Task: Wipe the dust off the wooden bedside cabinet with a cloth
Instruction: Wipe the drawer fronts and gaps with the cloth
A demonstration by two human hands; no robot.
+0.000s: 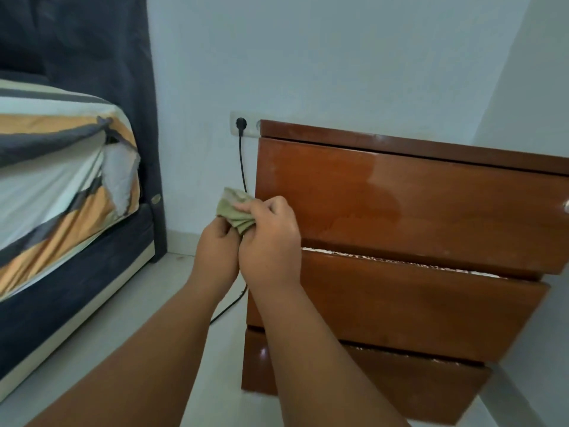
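1. Both hands are closed on the cloth. The left hand (pixel 219 248) pinches its lower end from beneath, and the right hand (pixel 272 238) curls its fingers over the top. The cloth (pixel 235 211) sits bunched between them, with a crumpled tuft standing up above the knuckles.
2. That cloth is pale green, soft and limp, gathered in loose pleats. I judge it light and easy to reshape. It is probably best folded into a flat pad under one palm so that no corner trails.
3. Just to the right of the hands stands the wooden bedside cabinet (pixel 415 208), its left edge directly behind the right hand's knuckles. Whether the cloth touches the wood cannot be told.
4. Its three drawer fronts are flat, hard slabs of reddish-brown varnished wood. They are glossy in parts and hazy in others, with a paler dull patch on the top front to the right of the hands. Such a surface should take firm strokes well.
5. Below and to the right of the hands, the upper edge of the middle drawer (pixel 400 261) shows a chipped, whitish, rough-looking strip. The cloth may snag there, so a lighter pass seems wise.
6. A thin black cable (pixel 242 167) hangs from a wall socket (pixel 241 123) above the hands and runs down behind them towards the floor. It looks easy to catch when wiping the cabinet's left side.
7. Well to the left of the hands is a bed (pixel 61 167) with a striped sheet.
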